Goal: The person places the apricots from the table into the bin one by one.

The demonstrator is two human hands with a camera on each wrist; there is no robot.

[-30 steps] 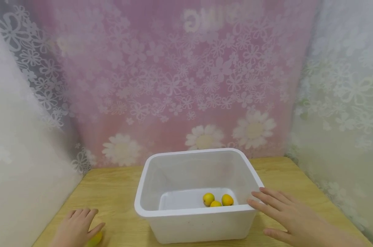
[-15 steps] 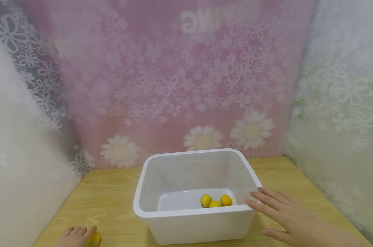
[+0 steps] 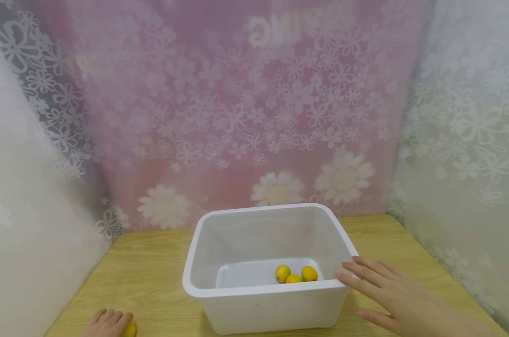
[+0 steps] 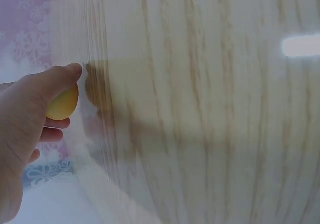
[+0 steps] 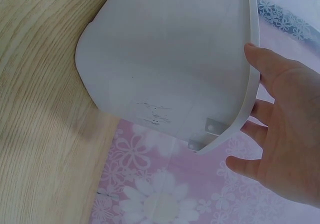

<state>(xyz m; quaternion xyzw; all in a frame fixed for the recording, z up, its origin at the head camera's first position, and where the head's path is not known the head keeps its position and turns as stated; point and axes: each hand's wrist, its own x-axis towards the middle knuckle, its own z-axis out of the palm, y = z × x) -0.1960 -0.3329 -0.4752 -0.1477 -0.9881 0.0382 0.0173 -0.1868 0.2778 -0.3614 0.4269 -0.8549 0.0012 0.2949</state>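
Note:
Low at the left of the table, my left hand (image 3: 107,323) grips a small round yellow fruit (image 4: 64,104). The left wrist view has the thumb over its top and the fingers curled behind it, which hides much of it. My right hand (image 3: 389,295) rests at the right front corner of a white plastic tub (image 3: 271,309), its fingers spread and straight along the rim. In the right wrist view the thumb and fingers lie at the tub's rim (image 5: 254,24). Inside the tub, toward the right, sit several matching yellow fruits (image 3: 282,274).
A light wood-grain table (image 3: 153,262) carries the tub. Pink flowered sheeting (image 3: 237,117) hangs behind it, with pale sheets on the left (image 3: 23,210) and right (image 3: 469,187) sides.
My left hand has moved down and toward me, and its fingers and thumb have closed round the yellow fruit. My right hand stays at the tub's corner.

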